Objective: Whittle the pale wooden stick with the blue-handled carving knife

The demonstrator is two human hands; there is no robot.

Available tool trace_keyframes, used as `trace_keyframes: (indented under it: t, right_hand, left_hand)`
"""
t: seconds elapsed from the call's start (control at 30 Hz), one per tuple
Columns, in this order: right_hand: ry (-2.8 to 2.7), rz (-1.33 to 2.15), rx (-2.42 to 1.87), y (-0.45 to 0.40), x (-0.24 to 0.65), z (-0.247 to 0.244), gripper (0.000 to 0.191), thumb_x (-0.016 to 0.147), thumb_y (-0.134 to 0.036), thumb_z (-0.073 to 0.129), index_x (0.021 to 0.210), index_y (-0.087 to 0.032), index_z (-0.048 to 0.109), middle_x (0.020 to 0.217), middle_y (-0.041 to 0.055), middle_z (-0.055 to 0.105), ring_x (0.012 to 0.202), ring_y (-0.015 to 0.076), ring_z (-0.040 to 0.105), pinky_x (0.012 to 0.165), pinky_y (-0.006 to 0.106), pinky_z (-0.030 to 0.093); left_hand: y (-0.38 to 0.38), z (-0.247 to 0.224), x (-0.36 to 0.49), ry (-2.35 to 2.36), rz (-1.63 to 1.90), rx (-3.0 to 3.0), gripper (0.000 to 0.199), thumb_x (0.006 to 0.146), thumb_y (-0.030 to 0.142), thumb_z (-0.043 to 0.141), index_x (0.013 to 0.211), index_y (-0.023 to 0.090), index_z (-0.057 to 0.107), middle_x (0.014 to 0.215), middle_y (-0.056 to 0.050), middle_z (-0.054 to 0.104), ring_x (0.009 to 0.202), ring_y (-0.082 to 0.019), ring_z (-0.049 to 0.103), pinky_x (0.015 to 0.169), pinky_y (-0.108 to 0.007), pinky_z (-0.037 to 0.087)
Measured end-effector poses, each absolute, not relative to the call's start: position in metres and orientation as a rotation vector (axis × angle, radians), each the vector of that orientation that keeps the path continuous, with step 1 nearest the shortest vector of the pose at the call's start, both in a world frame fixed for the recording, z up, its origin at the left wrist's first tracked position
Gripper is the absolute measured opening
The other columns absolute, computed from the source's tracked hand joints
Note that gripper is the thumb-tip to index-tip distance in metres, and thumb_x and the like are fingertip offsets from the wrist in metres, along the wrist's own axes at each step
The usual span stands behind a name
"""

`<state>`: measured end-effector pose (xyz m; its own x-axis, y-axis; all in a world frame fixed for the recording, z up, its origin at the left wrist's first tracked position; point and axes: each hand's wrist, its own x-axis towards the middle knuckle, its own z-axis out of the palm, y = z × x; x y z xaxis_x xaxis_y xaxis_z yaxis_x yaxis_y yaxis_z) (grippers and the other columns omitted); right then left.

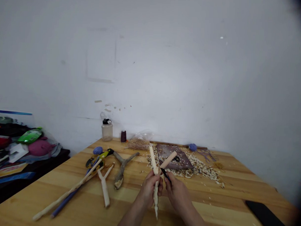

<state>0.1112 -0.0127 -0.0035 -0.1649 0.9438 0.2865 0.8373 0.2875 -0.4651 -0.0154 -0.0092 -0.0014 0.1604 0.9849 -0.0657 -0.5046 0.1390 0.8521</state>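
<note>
- Pale wooden stick (156, 195) gripped upright in closed left hand (149, 188), above table (211, 207)
- Wood-handled knife (168, 161) pinched in right hand (176, 193), dark blade just beside stick
- Forked branch (121, 168) left of hands
- Wood shavings (203, 169) around dark board (173, 156)
- Plastic bottle (107, 131) farthest, by wall

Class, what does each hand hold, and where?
The left hand grips a peeled stick around its middle; the right hand holds a knife near its black blade.

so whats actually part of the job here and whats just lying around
In use:
left hand gripping a stick
right hand holding a knife

Lying about:
shavings
forked branch
bottle
spool
</note>
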Motion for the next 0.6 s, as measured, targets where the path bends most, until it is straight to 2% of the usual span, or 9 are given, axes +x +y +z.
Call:
trace_keyframes:
  t: [0.17, 0.4, 0.53, 0.6]
  right_hand:
    - [-2.062, 0.222, -1.704, -0.012, 0.106, -0.007, 0.031, 0.091, -0.032, 0.026, 0.105, -0.022, 0.051, 0.074, 0.0047, 0.067, 0.062, 0.0177, 0.062, 0.049, 0.023, 0.027]
    - [-2.041, 0.23, -1.782, -0.022, 0.094, 0.0, 0.033, 0.092, -0.033, 0.02, 0.1, -0.021, 0.051, 0.07, 0.0053, 0.066, 0.061, 0.0178, 0.062, 0.047, 0.023, 0.026]
    - [-2.044, 0.214, -1.804, -0.025, 0.094, 0.003, 0.029, 0.09, -0.03, 0.024, 0.099, -0.021, 0.051, 0.071, 0.0067, 0.066, 0.061, 0.0185, 0.062, 0.048, 0.024, 0.027]
    - [-2.039, 0.207, -1.806, -0.025, 0.094, 0.003, 0.029, 0.09, -0.03, 0.025, 0.101, -0.02, 0.05, 0.071, 0.0075, 0.067, 0.062, 0.0192, 0.063, 0.048, 0.024, 0.028]
  left_hand:
    - [-0.007, -0.008, -0.013, 0.82, 1.216, 0.814, 0.032, 0.062, 0.04, 0.058, 0.083, 0.02, 0.045, 0.051, 0.009, 0.043, 0.035, -0.004, 0.038, 0.035, -0.016, 0.02]
    - [-0.01, -0.014, -0.006, 1.08, 1.211, 1.022, 0.02, 0.057, 0.021, 0.044, 0.077, 0.021, 0.04, 0.04, 0.01, 0.035, 0.031, -0.007, 0.03, 0.033, -0.016, 0.019]
    - [-0.01, -0.016, -0.004, 1.225, 1.195, 1.079, 0.017, 0.062, 0.02, 0.042, 0.079, 0.022, 0.039, 0.043, 0.01, 0.036, 0.033, -0.007, 0.032, 0.035, -0.017, 0.021]
    - [-0.01, -0.018, -0.005, 1.255, 1.214, 1.127, 0.015, 0.066, 0.02, 0.044, 0.08, 0.023, 0.04, 0.048, 0.008, 0.041, 0.038, -0.008, 0.038, 0.04, -0.018, 0.027]
